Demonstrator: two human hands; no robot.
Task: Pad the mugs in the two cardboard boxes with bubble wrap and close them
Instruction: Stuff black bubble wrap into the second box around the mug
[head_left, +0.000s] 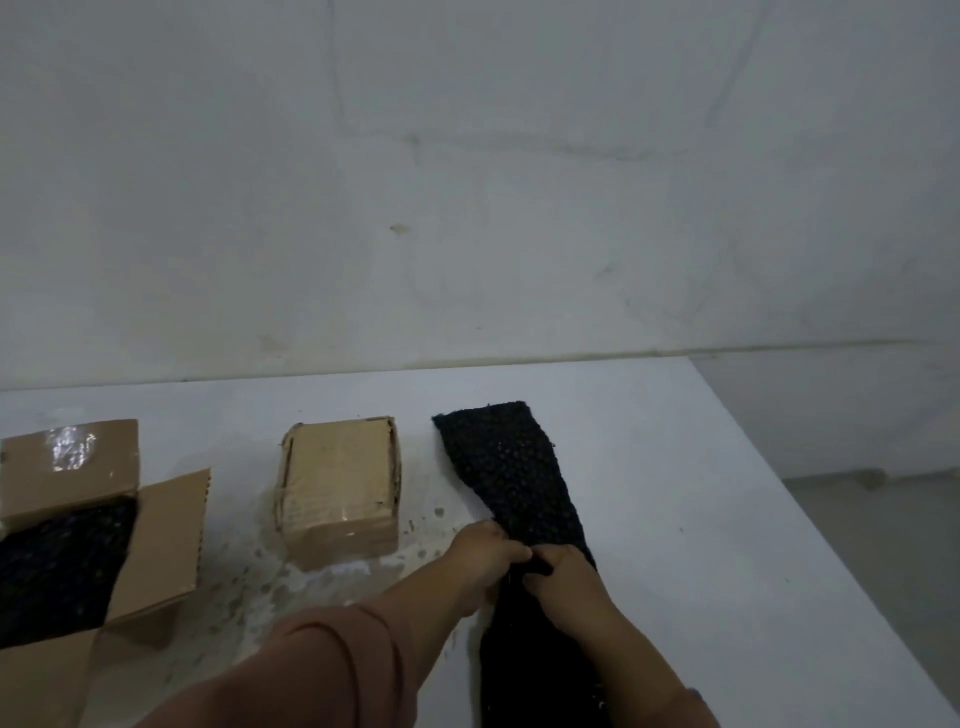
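Black bubble wrap lies in a long strip on the right of the white table, running from far to near. My left hand and right hand meet at its middle, fingers curled, pinching it. Just left sits the closed box; far left, the open box holds dark wrap.

Closed cardboard box: taped, flaps down, upright on the table. Open cardboard box: far left, flaps splayed, black bubble wrap padding inside, mug not visible. Black bubble wrap strip: long, flat, right of the closed box, not touching it, pinched mid-length by left hand and right hand.
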